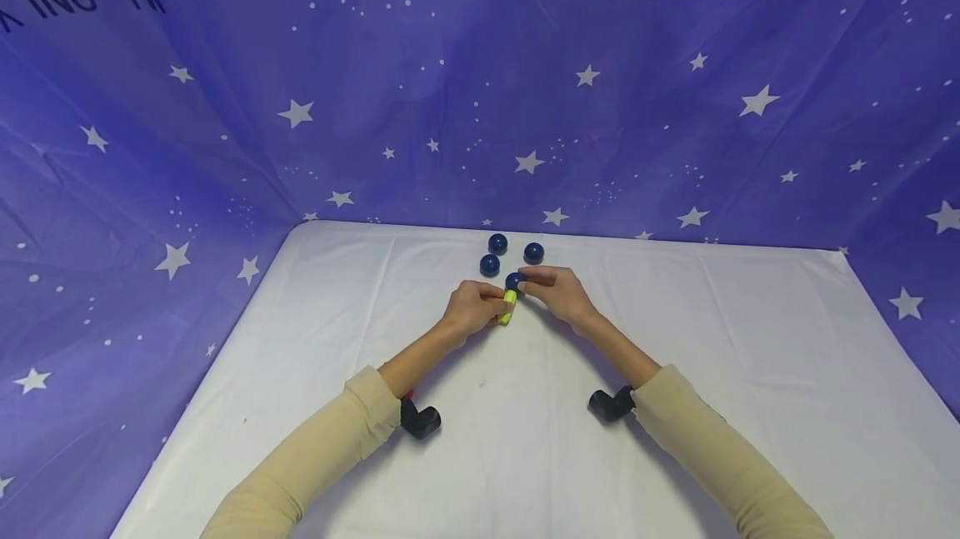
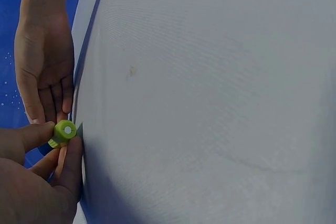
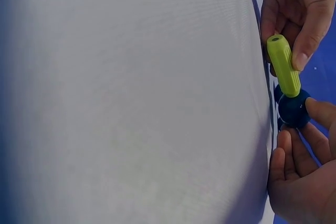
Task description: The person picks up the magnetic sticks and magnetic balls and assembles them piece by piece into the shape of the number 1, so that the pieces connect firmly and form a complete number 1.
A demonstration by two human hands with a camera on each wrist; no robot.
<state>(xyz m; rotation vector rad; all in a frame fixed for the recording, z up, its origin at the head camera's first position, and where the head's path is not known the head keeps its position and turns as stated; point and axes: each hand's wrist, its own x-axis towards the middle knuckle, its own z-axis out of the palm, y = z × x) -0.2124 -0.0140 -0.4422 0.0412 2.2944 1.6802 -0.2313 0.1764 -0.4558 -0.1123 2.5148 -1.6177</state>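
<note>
Between its thumb and fingers, my left hand (image 1: 469, 307) pinches a short yellow-green ribbed rod (image 1: 507, 308). A dark blue ball (image 1: 514, 282) is held by the thumb and fingertips of my right hand (image 1: 561, 293). The rod's far end meets this ball in the right wrist view, where the rod (image 3: 284, 66) tilts down onto the ball (image 3: 294, 109). In the left wrist view the rod's near end (image 2: 67, 129) shows a pale round spot, and the ball is mostly hidden behind it.
Just beyond the hands lie three more dark blue balls: one at the back (image 1: 498, 243), one nearer on the left (image 1: 489, 265) and one on the right (image 1: 533, 252). A white cloth (image 1: 480, 456) covers the table. Behind it hangs a purple-blue starred backdrop (image 1: 450, 106).
</note>
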